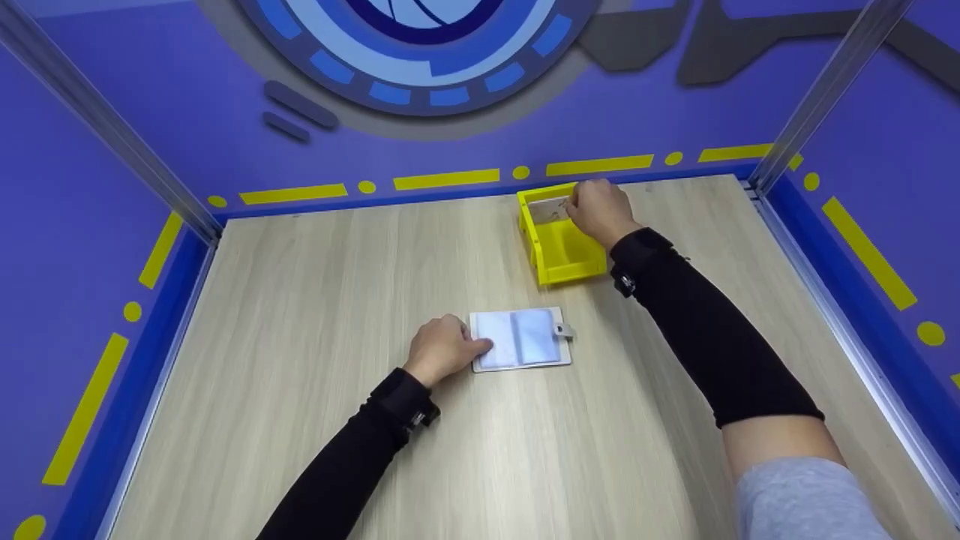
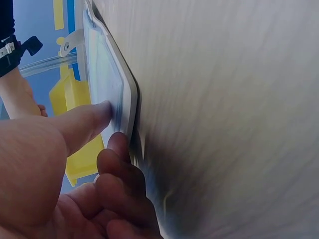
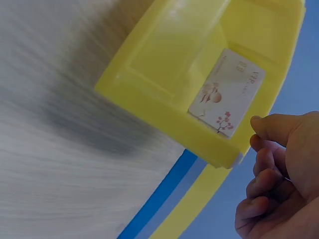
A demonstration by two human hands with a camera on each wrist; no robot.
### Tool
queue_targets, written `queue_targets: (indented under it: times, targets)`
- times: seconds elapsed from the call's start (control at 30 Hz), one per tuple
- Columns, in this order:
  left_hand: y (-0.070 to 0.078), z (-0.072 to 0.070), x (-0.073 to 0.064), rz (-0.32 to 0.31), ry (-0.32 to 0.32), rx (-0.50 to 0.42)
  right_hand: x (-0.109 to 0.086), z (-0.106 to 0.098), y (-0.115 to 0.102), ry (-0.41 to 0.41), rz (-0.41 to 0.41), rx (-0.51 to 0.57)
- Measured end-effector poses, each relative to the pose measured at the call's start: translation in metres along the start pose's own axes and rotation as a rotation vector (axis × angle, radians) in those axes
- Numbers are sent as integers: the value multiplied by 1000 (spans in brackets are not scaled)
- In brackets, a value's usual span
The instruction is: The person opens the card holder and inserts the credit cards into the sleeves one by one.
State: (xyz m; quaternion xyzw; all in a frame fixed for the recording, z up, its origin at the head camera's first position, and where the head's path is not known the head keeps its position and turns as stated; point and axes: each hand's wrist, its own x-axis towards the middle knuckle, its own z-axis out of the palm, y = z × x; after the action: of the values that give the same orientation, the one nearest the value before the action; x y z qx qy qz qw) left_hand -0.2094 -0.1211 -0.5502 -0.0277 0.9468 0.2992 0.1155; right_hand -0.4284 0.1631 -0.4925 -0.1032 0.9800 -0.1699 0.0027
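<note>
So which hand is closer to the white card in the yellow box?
The right hand. It is by the far right corner of the yellow box, just beside the white card. The left hand is farther away, outside the box, pinching the open wallet.

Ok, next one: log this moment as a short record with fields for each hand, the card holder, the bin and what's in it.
Left hand: pinches the left edge of the card holder, thumb on top
Right hand: by the bin's far right corner, fingers curled, nothing visibly held
Card holder: open on the table, snap tab at right
Bin: yellow, beyond the holder
Contents: white card with printed blossoms, far end
</note>
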Motion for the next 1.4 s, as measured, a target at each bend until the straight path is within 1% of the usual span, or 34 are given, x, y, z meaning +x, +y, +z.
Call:
queue_targets:
  times: [0.17,0.43,0.67,0.9,1.13,1.4]
  targets:
    - [0,-1,0,-3,2,4,7,4,0,-13,13,-22]
    - [2,-3,2,-17,3,-3,17,6,2,42,-39,-121]
    - [3,-4,3,-12,13,-13,23,5,4,55,-36,-97]
    - [2,-2,2,-6,20,-5,28,11,3,81,-80,-113]
    - [0,0,1,-12,10,-11,32,17,1,34,-30,-135]
    - [-2,1,3,-22,-3,-12,37,21,3,57,-37,-149]
